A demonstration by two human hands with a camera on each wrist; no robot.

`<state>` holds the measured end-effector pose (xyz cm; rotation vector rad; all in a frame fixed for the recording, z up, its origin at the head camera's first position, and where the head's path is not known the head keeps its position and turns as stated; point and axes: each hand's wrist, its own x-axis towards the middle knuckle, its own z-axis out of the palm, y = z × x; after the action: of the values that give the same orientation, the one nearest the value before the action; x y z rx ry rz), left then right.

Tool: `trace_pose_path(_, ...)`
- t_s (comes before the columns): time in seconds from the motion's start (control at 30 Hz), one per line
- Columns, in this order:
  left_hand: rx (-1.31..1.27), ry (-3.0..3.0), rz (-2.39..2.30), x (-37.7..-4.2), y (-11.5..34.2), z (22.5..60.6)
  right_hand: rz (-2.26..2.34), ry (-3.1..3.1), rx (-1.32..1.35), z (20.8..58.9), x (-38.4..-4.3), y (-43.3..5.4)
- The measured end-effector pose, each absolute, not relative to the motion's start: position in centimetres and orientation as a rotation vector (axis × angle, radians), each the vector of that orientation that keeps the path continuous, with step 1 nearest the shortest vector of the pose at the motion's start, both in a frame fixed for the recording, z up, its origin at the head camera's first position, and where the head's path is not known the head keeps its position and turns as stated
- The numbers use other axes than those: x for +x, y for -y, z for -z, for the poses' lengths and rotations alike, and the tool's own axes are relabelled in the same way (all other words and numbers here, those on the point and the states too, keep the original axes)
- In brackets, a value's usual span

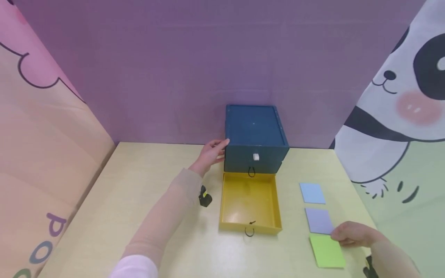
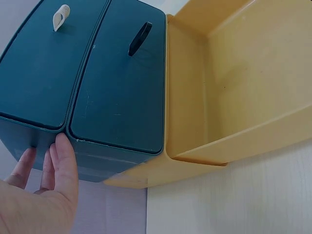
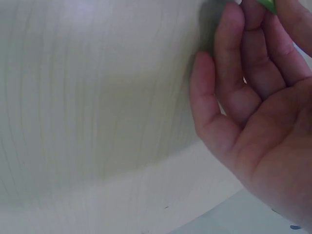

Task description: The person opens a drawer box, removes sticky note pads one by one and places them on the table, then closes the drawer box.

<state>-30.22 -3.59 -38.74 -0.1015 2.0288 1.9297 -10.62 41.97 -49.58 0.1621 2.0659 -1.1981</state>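
Note:
My left hand (image 1: 210, 154) rests its straight fingers against the left side of a small drawer cabinet, near the front edge of its dark blue upper part (image 1: 255, 125). Below the blue part, a yellow drawer (image 1: 249, 200) is pulled out toward me, with bare inside walls and a black loop on its front. Over at the right, my right hand (image 1: 354, 233) pinches the upper right corner of a green square of paper (image 1: 327, 253). In the right wrist view only a sliver of the green paper (image 3: 268, 5) shows between thumb and fingers.
Beyond the green square lie a purple square (image 1: 318, 221) and a light blue square (image 1: 312, 193), in a column right of the drawer. A white pull (image 1: 256, 156) juts from the upper blue drawer. Purple cloth (image 1: 167, 77) hangs behind the pale wooden table (image 1: 139, 185).

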Motion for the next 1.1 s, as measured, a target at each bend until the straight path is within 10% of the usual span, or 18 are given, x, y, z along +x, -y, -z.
trace_pose_path(1.1,-0.102,-1.980,-2.010,-30.1,4.0,39.4,0.592,-2.432,0.300,49.5,-11.6,-39.4)
